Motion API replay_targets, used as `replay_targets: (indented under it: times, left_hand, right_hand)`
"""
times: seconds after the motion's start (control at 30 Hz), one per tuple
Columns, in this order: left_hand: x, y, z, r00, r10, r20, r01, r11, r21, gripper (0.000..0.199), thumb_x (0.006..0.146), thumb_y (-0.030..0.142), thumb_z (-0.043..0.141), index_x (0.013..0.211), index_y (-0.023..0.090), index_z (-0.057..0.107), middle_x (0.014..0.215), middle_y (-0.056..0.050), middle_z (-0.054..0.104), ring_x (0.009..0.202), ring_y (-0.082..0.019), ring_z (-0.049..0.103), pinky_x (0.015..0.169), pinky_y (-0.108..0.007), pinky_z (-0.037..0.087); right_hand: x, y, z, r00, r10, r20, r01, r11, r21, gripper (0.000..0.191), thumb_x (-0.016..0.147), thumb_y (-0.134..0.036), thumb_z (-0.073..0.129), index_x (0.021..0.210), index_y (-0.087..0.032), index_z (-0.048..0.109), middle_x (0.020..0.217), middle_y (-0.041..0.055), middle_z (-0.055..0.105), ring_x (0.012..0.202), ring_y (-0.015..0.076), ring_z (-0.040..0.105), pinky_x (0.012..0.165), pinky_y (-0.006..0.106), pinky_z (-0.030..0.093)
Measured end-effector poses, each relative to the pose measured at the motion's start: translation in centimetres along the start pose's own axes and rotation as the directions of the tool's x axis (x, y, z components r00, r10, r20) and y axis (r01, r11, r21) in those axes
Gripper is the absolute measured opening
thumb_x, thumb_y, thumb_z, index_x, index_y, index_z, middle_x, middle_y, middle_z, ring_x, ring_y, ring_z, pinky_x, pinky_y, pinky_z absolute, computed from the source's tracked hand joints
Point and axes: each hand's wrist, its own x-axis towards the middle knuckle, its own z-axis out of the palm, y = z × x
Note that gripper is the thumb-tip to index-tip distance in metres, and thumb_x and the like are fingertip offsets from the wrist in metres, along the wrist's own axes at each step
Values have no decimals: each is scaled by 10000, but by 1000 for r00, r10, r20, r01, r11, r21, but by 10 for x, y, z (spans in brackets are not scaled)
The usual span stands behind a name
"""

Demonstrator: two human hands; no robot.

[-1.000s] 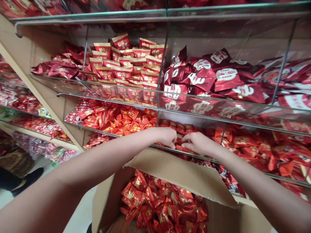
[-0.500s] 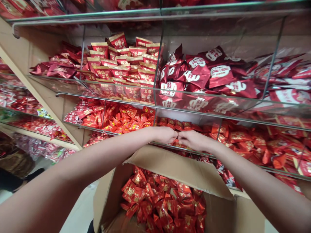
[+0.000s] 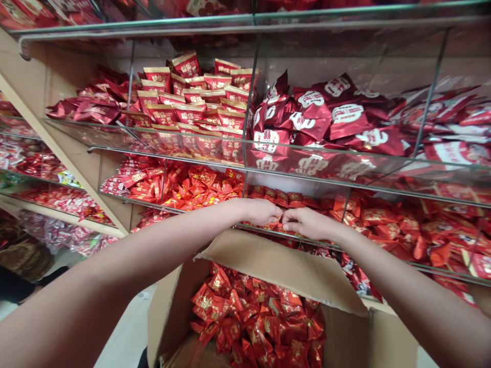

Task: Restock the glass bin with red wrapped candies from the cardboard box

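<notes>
Glass-fronted shelves [image 3: 153, 24] rise behind an open cardboard box [image 3: 284, 266] holding gold-printed packets [image 3: 257, 327]. At a lower level, the left hand [image 3: 263, 211] and right hand [image 3: 307, 223], fingers curled, nearly meet over small red packets [image 3: 282, 198] (whether either grips one, I can't make out). White-labelled maroon packets [image 3: 349, 128] lie on the level above.

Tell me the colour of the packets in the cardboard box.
The packets are shiny red with gold print; head view shows it.
</notes>
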Motion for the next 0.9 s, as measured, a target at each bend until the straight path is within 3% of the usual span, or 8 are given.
replay_targets:
  times: [0.17,0.37,0.53,0.67,0.9]
  left_hand:
    - [-3,-1,-7,998,24,54,-22,999,-40,210,819,193,430,892,192,627,843,2,674,665,-109,556,568,-179,360]
    - [-8,-4,-11,991,31,131,-17,994,-108,281,762,255,549,1034,218,611,988,9,676,794,-109,603,641,-149,394]
    - [-6,-5,-3,994,34,105,-23,994,-104,288,779,161,513,1038,208,630,1035,-18,670,865,-128,605,714,-157,391]
    - [-6,-4,0,997,18,71,-12,996,-86,308,776,142,504,1048,213,629,1063,-29,659,901,-149,603,735,-170,392]
    - [-11,2,-2,997,-37,64,40,998,-47,310,767,161,501,1044,225,624,1028,-17,673,843,-142,609,682,-175,397]
  right_hand:
    - [-5,1,1,1000,-11,-17,12,999,32,146,765,-243,458,707,-170,570,681,4,579,625,130,509,620,229,390]
    - [-10,3,5,999,-14,-32,16,998,62,177,775,-274,444,727,-167,576,688,5,586,636,128,515,618,225,394]
    - [-8,4,6,999,5,-36,-3,999,49,185,770,-278,454,753,-165,600,718,15,617,668,140,542,645,238,404]
    - [-12,7,-6,998,56,-31,-56,998,17,212,777,-268,439,811,-168,622,763,23,652,678,144,570,636,231,414]
    - [-24,8,-15,994,111,4,-109,984,-142,211,730,-168,447,737,-190,656,735,21,658,668,154,571,624,233,391]
